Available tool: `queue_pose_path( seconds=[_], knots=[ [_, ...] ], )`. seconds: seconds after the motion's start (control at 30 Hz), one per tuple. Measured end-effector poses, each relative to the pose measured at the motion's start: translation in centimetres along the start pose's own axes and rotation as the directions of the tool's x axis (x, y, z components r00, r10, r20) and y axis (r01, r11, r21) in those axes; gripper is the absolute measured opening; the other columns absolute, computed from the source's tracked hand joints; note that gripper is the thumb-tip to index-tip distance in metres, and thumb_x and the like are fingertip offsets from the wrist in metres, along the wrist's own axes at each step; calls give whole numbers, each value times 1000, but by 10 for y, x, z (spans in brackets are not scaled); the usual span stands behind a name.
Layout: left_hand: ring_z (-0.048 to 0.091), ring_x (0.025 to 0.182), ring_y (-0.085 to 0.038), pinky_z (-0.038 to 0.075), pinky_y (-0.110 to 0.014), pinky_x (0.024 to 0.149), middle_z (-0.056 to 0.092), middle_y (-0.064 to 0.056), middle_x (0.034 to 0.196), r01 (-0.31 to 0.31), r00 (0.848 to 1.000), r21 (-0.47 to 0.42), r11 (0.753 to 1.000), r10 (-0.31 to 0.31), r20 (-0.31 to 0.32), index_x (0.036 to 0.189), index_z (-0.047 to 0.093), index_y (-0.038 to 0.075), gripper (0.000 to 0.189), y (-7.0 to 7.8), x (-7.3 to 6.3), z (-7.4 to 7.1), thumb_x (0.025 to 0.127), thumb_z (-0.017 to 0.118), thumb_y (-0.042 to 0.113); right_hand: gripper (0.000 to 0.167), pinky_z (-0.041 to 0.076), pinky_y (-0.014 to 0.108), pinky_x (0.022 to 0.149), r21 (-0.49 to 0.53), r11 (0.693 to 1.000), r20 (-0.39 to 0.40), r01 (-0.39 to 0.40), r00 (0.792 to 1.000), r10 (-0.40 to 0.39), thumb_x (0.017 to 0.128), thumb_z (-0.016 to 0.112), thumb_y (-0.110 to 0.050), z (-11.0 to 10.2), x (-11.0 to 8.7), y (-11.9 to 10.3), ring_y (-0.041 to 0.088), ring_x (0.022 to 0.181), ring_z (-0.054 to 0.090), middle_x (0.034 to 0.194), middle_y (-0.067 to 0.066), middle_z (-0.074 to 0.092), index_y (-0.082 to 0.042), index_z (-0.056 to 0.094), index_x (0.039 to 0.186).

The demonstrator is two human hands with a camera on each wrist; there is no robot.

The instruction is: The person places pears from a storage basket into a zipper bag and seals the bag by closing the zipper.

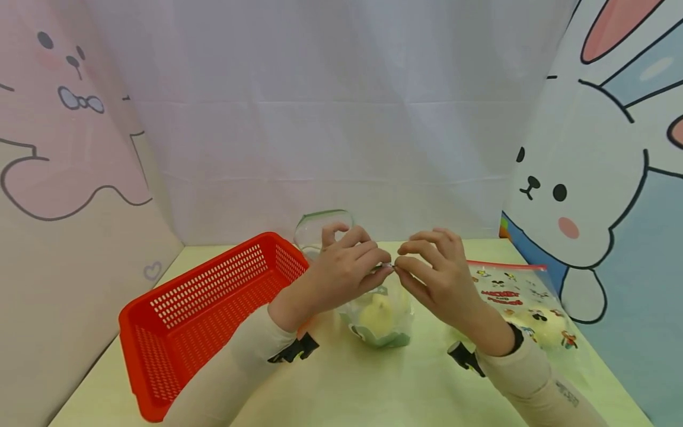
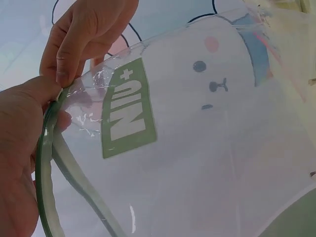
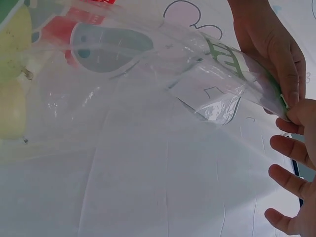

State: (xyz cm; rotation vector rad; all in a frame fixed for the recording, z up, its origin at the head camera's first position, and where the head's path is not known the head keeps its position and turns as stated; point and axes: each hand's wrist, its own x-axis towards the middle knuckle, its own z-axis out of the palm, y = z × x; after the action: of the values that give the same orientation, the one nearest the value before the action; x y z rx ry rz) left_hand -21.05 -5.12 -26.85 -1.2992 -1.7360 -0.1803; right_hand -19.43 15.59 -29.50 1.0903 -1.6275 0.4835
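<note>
A clear zip bag (image 1: pixel 401 311) with a green-edged mouth hangs between the hands, its lower end close over the table. Yellow pears (image 3: pixel 12 108) with short stems lie inside it. My left hand (image 1: pixel 344 264) pinches the bag's green zip (image 2: pixel 43 173) at one corner, thumb and fingers on the edge. Right beside it, my right hand (image 1: pixel 440 273) pinches the same corner between thumb and index finger, its other fingers spread. In the left wrist view the two hands meet at the zip's end, and a second green strip parts from the first below them.
A red perforated basket (image 1: pixel 213 308) stands on the left of the pale table (image 1: pixel 341 391). At the right lies another clear zip bag (image 1: pixel 507 281), with a red zip, cartoon prints and pale yellow fruit inside. White curtain and printed cartoon walls enclose the table.
</note>
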Motion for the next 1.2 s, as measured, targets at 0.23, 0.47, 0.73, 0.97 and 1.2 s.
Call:
queue_pose_path(
  seconds=[0.23,0.47,0.73,0.97,1.2],
  knots=[
    [53,79,-14,33,-48,86,61,7,71,-35,997,99,995,42,-71,83,64,13,5,-1,3,3,86,67,17,25,36,62,81,-16,1000,-45,-2,999,1,103,54,-18,0,3,0,39,91,57,88,10,63,-6,67,84],
    [52,76,-13,33,-45,85,59,6,68,-56,993,258,964,82,-90,78,60,13,11,-2,6,0,88,59,17,23,37,63,81,-50,999,-106,-11,994,6,100,56,-15,-1,6,3,39,89,58,84,10,63,-6,67,81],
    [54,78,-13,32,-45,85,60,6,70,-55,994,314,948,83,-77,80,62,13,9,-9,1,-1,88,61,18,25,35,63,82,-88,995,-129,-38,991,26,100,55,-16,-6,5,8,39,88,58,83,11,63,-5,67,80],
    [55,80,-15,32,-45,85,61,5,71,-46,993,280,959,74,-90,82,62,12,7,-15,-3,2,88,61,15,27,35,64,83,-110,992,-147,-66,988,50,100,55,-16,-10,2,13,39,87,58,80,11,63,-5,67,78],
    [55,81,-15,32,-46,85,60,5,71,-32,995,261,965,55,-81,82,61,13,6,-21,-10,2,88,59,13,29,35,63,85,-114,989,-174,-94,982,73,101,55,-18,-14,-1,17,39,85,57,77,11,63,-5,66,77]
  ],
)
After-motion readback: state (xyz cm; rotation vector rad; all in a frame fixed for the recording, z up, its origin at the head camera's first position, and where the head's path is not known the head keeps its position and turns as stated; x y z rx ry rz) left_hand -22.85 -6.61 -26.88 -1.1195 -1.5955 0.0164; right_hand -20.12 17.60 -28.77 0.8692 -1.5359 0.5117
